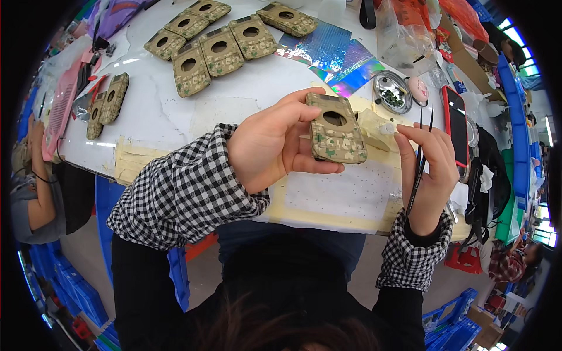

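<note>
My left hand (263, 140) is closed around a camouflage-patterned case (339, 143) with a round hole near its upper end. The thumb lies on its face by the hole, with the fingers behind and below it. To the right, my right hand (436, 169) keeps a pair of dark tweezers (414, 190) against the palm, tips pointing up and away. Its thumb and forefinger pinch close to a small whitish piece (387, 128), beside a pale yellow taped lump (374, 133). Whether that piece is gripped is hard to see.
Several similar camouflage cases (219, 50) lie at the far left, others (111, 102) nearer. Behind my hands are holographic sheets (328, 50) and a round dish (392, 92) of small dark green pieces. A red-edged phone (455, 126) lies at right. Another person's arm (40, 193) shows far left.
</note>
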A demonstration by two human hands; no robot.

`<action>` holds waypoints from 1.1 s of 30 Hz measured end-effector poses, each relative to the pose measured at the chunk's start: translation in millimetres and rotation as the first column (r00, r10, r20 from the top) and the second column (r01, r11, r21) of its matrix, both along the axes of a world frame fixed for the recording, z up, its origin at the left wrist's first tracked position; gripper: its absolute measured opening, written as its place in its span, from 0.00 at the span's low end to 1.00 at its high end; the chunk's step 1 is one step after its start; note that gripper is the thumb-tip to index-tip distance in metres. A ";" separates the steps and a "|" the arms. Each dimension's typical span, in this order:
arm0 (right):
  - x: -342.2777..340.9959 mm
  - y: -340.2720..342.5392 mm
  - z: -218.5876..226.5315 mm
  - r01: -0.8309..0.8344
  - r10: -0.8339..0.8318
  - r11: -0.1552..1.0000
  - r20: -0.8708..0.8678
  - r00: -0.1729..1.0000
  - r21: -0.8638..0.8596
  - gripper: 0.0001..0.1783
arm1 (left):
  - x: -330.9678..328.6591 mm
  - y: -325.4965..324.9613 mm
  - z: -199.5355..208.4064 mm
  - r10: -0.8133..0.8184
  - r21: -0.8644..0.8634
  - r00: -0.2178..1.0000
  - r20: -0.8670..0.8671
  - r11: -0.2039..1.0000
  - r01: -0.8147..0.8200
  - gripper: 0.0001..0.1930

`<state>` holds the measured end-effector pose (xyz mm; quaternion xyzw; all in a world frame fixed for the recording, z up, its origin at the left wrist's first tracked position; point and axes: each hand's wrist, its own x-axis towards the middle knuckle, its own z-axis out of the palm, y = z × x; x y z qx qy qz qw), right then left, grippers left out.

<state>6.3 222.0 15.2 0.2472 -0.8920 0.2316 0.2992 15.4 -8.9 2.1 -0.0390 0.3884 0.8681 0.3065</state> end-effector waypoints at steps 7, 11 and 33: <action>17.3 -7.0 14.2 -0.082 0.065 0.968 -0.078 0.995 -0.238 0.08 | -0.3 0.2 -0.8 -0.033 -0.007 0.999 -0.006 0.999 0.033 0.26; 23.4 -12.6 14.2 -0.266 0.330 0.864 0.080 0.941 -0.428 0.07 | 0.7 -0.1 -2.0 -0.049 -0.009 0.998 -0.029 0.999 0.049 0.25; 21.1 -28.9 3.6 -0.277 0.469 0.772 0.219 0.856 -0.572 0.03 | 2.7 0.0 1.5 -0.051 0.015 0.999 -0.010 0.999 0.052 0.26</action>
